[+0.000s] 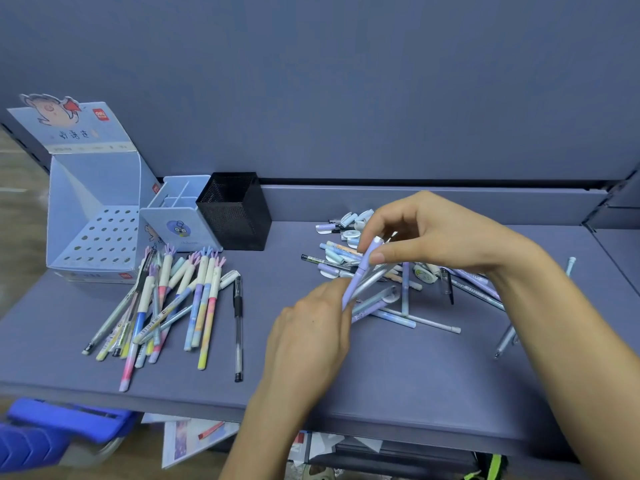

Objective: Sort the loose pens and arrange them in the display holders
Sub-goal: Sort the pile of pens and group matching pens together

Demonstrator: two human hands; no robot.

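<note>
We see the left hand pinching the lower end of a lilac pen, while the thumb and forefinger of the right hand close on its capped upper end. Its long axis slants up and away from the left hand towards the right. A translucent pen lies just alongside; we cannot tell whether it shares the grip.

The pen is a smooth, slim matte plastic barrel, and we judge it light and easy to turn. It hangs well to the right of the black mesh holder, above the loose heap on the grey counter. The left hand is the nearer to that holder, so we expect it to carry.

Left of and before the holder lies a sorted fan of pastel pens. Just beside its left wall stands a pale blue divided holder, and beyond that a punched cardboard display box.
</note>
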